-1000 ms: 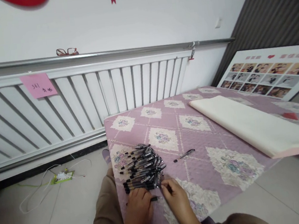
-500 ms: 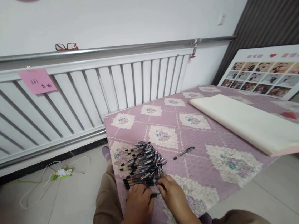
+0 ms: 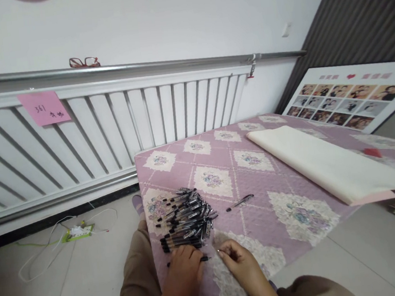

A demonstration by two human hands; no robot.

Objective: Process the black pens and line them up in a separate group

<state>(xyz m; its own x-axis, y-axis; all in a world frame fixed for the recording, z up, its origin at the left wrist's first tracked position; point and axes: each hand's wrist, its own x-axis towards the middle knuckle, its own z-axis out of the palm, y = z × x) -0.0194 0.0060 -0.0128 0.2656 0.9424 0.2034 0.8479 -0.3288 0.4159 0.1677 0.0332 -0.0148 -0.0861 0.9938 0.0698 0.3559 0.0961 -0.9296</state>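
Note:
Black pens [image 3: 186, 216] lie in a loose heap near the left edge of the table, most of them roughly side by side. Just below the heap, my left hand [image 3: 184, 266] is closed over one pen [image 3: 205, 258], whose two ends show on either side of the fingers. My right hand [image 3: 239, 261] is apart from it, over the tablecloth, thumb and forefinger pinched together. A tiny pale spot shows at those fingertips; what it is, I cannot make out. A single pen [image 3: 240, 203] lies by itself to the right of the heap.
The table has a purple floral cloth [image 3: 244, 180]. A folded cream sheet [image 3: 313, 163] lies across its right side, with a photo board [image 3: 342, 103] behind. A white radiator [image 3: 171, 108] runs along the wall. A power strip [image 3: 78, 232] with cables lies on the floor.
My right hand has drawn back to the right, away from the heap and from the pen's tip. My left hand stays over its pen. The whole view has shifted slightly.

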